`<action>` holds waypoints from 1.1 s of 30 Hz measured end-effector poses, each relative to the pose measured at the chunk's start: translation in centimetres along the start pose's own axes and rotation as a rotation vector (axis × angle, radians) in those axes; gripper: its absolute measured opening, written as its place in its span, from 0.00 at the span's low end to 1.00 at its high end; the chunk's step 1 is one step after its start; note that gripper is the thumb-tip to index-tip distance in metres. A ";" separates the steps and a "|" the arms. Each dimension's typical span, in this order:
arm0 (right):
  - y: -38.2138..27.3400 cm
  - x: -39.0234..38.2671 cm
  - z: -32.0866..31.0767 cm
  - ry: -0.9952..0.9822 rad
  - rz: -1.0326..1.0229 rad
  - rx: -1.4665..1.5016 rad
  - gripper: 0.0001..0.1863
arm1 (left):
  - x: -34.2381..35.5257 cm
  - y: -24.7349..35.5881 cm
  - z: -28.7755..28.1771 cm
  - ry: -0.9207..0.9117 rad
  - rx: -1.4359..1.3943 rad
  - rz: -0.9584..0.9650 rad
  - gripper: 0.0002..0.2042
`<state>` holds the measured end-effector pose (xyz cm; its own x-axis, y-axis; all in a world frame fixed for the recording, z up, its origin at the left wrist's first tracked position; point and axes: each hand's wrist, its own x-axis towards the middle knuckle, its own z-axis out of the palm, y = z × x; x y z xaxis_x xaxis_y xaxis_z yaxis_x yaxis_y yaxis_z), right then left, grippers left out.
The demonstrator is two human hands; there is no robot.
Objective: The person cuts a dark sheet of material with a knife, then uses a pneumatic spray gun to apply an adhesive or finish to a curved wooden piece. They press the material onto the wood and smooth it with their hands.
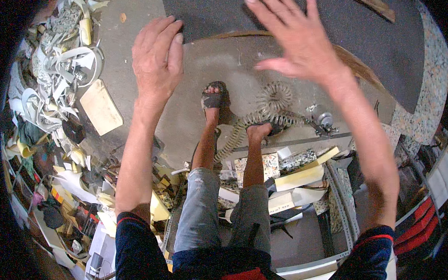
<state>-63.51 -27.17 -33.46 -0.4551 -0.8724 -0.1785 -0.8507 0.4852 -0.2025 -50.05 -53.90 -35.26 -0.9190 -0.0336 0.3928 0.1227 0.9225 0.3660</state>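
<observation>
A large dark grey sheet lies across the far side, with a curved brown edge showing along its near border. My left hand is at the sheet's near left corner, fingers side by side and lightly bent, apparently holding nothing. Whether its fingertips press on the sheet I cannot tell. Over the sheet's near edge, right of the middle, my right hand is spread wide with its thumb out to the left and nothing in it. A narrow brown strip rests on the sheet at the far right.
A coiled air hose runs by my feet to a metal spray gun. Offcuts heap up at left, beside a cream board. Speckled foam borders the right. Behind my feet stands a metal rack with foam pieces.
</observation>
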 end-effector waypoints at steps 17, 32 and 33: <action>-6.5 -0.8 3.8 0.495 0.298 0.409 0.49 | 5.3 7.5 2.1 0.078 -0.154 -0.314 0.22; 11.7 -19.8 4.2 0.465 1.056 0.007 0.44 | 13.6 17.1 14.2 -0.184 0.117 0.183 0.34; 12.7 -21.3 4.5 0.421 1.109 0.006 0.44 | 14.0 16.9 14.7 -0.172 0.164 0.141 0.35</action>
<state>-63.39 -2.14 -36.51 -0.9947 0.0740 0.0712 0.0634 0.9879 -0.1417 -66.35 -33.10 -36.00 -0.9489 0.1525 0.2761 0.2047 0.9637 0.1712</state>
